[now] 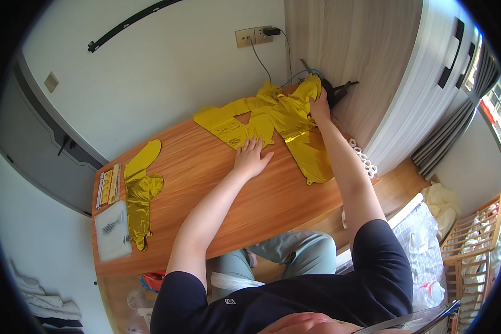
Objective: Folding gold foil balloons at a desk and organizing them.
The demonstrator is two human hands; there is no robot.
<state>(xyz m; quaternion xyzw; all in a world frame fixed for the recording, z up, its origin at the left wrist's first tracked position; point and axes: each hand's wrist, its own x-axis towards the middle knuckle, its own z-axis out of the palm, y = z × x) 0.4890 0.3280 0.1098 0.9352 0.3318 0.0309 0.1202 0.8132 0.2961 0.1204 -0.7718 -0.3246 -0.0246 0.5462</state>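
Left hand (251,158) lies flat, fingers spread, palm down on the near edge of a crumpled gold foil balloon (273,119) — no grip, just pressing. Right hand (320,107) is at the far end of the same balloon, fingers curled over the foil by the wall; whether that grip is pinching the foil or only resting on it I cannot tell. The balloon sprawls across the far right part of the wooden tabletop (206,183), one strip trailing toward the right edge. A second gold foil balloon (139,192) lies well apart at the left end, beside a clear plastic bag (112,231) and a flat yellow packet (108,185). Small white rolls (363,157) line the right edge — wall socket (253,35) above.
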